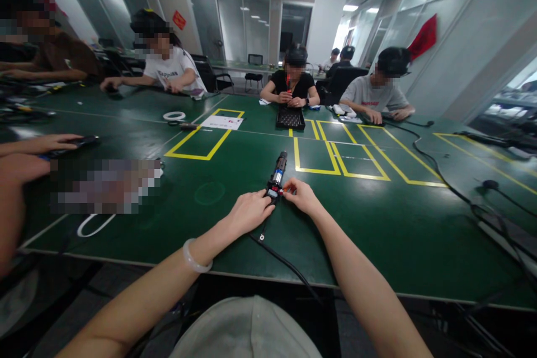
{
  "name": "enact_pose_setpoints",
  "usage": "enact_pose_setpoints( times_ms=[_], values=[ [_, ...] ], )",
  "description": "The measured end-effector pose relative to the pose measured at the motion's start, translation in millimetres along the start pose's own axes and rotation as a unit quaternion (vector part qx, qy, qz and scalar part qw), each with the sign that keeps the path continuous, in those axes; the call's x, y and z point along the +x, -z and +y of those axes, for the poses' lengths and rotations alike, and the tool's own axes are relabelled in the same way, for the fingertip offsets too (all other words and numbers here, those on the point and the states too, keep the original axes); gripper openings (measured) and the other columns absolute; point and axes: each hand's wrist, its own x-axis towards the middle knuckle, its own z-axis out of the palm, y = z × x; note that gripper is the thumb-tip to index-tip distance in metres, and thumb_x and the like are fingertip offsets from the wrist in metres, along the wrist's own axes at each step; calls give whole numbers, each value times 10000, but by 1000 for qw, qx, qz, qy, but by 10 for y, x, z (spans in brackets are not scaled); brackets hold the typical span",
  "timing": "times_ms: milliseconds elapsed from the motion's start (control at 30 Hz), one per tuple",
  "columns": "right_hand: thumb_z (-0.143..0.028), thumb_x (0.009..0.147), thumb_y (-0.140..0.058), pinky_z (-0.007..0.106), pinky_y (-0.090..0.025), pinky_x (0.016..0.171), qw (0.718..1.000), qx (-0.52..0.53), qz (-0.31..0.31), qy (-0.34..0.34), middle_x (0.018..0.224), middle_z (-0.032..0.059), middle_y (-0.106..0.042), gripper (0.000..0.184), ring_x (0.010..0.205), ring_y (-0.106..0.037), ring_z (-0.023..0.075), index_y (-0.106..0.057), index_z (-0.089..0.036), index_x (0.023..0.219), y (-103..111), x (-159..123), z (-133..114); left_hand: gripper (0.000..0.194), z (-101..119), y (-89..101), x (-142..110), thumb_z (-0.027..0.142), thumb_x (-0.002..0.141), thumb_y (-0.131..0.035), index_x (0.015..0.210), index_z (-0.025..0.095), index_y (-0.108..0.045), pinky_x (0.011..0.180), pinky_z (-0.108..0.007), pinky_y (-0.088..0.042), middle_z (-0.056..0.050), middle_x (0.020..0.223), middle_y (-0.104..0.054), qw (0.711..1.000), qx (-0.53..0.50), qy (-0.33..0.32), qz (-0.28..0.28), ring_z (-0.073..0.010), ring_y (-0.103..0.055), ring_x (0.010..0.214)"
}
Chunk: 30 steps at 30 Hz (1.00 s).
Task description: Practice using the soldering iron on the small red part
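Note:
A slim corded power tool (278, 173) lies on the green table in front of me, pointing away, its casing apparently off. Its front end is black, and silver, blue and red parts show along its middle. My left hand (250, 211) is closed around the left side of its rear end, the fingers resting over it. At the right side of the tool, my right hand (300, 196) is pinched, with a bit of orange at its fingertips; what it grips is too small to name. A black cord (289, 264) runs from beneath my left hand toward the table's front edge.
Yellow tape outlines (319, 170) mark the green table (377, 235). A white tape roll (174, 116) and a paper sheet (222, 122) lie at the back left. A black tray (290, 118) sits before a person opposite. Cables (440, 168) trail along the right; co-workers sit around.

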Motion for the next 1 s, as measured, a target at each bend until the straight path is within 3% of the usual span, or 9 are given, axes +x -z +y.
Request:
enact_pose_setpoints(
  times_ms=[233, 400, 700, 867, 933, 1000],
  values=[
    [-176, 742, -657, 237, -406, 628, 999, -12, -40, 22, 730, -6, -617, 108, 653, -539, 126, -610, -159, 837, 31, -9, 28, 379, 37, -16, -63, 389, 960, -344, 866, 191, -654, 749, -328, -489, -64, 1012, -672, 1000, -24, -3, 18, -214, -648, 886],
    [-187, 745, -669, 251, -418, 661, 999, -24, -31, 36, 790, 18, -631, 100, 690, -553, 132, -640, -158, 836, 52, -6, 32, 365, 34, -35, -82, 394, 960, -358, 868, 194, -649, 766, -320, -488, -59, 1006, -673, 999, -26, -5, 32, -203, -643, 887],
    [-239, 738, -659, 233, -421, 581, 996, 74, -50, -13, 693, 2, -631, 134, 599, -543, 120, -618, -151, 831, 12, 7, 59, 417, 26, -29, -98, 421, 970, -315, 920, 200, -665, 877, -342, -466, -69, 1066, -668, 999, -27, -11, 29, -206, -628, 962],
    [-263, 721, -666, 236, -440, 584, 991, 118, -48, -33, 708, 9, -648, 155, 610, -570, 126, -601, -156, 812, -3, 14, 50, 469, -24, 38, -40, 473, 975, -239, 977, 213, -629, 810, -331, -487, -57, 975, -663, 995, -53, 77, 38, -201, -634, 901],
    [-264, 718, -663, 235, -438, 579, 991, 122, -44, -34, 703, 8, -647, 152, 612, -576, 129, -591, -157, 799, -5, 12, 24, 419, -67, 67, 39, 455, 973, -262, 1101, 216, -582, 796, -324, -500, -64, 1075, -631, 990, -71, 103, 70, -204, -617, 965],
    [-256, 718, -650, 234, -433, 577, 993, 112, -37, -26, 694, 3, -640, 135, 610, -575, 129, -582, -161, 786, -7, 11, 6, 390, -114, 75, 158, 421, 966, -302, 1238, 237, -513, 872, -333, -493, -68, 1267, -547, 987, -94, 83, 101, -206, -563, 1107]
  ],
)
